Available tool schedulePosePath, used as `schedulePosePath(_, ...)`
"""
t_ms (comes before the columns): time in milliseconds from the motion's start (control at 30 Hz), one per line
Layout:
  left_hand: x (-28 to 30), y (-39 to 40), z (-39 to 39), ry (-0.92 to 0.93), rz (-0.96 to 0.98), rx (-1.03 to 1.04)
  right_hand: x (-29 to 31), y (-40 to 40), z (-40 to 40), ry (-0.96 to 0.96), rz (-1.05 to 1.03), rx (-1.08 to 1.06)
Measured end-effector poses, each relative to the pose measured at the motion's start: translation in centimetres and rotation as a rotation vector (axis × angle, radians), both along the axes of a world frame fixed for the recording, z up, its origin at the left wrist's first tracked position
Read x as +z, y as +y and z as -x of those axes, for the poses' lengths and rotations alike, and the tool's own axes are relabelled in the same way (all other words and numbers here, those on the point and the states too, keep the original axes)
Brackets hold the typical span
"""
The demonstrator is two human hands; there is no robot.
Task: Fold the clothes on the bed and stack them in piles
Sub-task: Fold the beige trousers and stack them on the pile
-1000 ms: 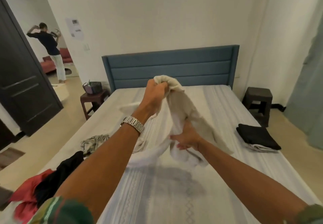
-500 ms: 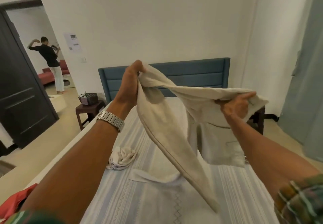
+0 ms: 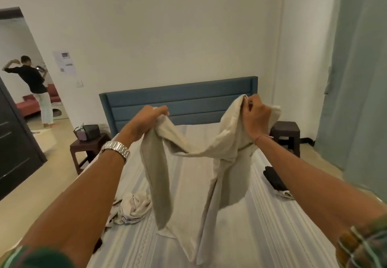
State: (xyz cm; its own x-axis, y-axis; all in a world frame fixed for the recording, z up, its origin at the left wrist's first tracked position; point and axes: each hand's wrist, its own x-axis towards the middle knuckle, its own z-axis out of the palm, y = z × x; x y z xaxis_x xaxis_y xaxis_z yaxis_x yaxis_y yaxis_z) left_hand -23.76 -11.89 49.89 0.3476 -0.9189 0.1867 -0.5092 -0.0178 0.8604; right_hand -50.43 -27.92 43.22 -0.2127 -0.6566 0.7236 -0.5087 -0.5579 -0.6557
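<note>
Both arms reach out over the bed (image 3: 261, 215); the left hand (image 3: 146, 123) has its fingers curled tight round one bunched end of a cream garment (image 3: 188, 184), and the right hand (image 3: 256, 117) pinches another part of the same garment at about the same height, fingers folded over the cloth; the garment sags between the two hands and hangs down in two long folds, its lower ends touching the striped sheet; a crumpled pale cloth (image 3: 134, 207) lies on the sheet to the left, just beside the hanging fold; a folded dark pile (image 3: 274, 178) sits near the bed's right edge, partly hidden by the right forearm; a blue headboard (image 3: 180, 102) stands behind; a metal watch (image 3: 117, 149) circles the left wrist.
</note>
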Motion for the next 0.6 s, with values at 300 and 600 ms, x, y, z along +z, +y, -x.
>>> schedulePosePath(300, 3.8, -6.1, 6.8, -0.245, 0.231, -0.166, 3.4, 1.1, -6.6, 0.246, 0.445, 0.191)
schedulePosePath(600, 5.8, -10.6, 10.5, -0.813, 0.266, -0.081, 1.1, 3.0, -8.6, 0.610, 0.435, 0.179)
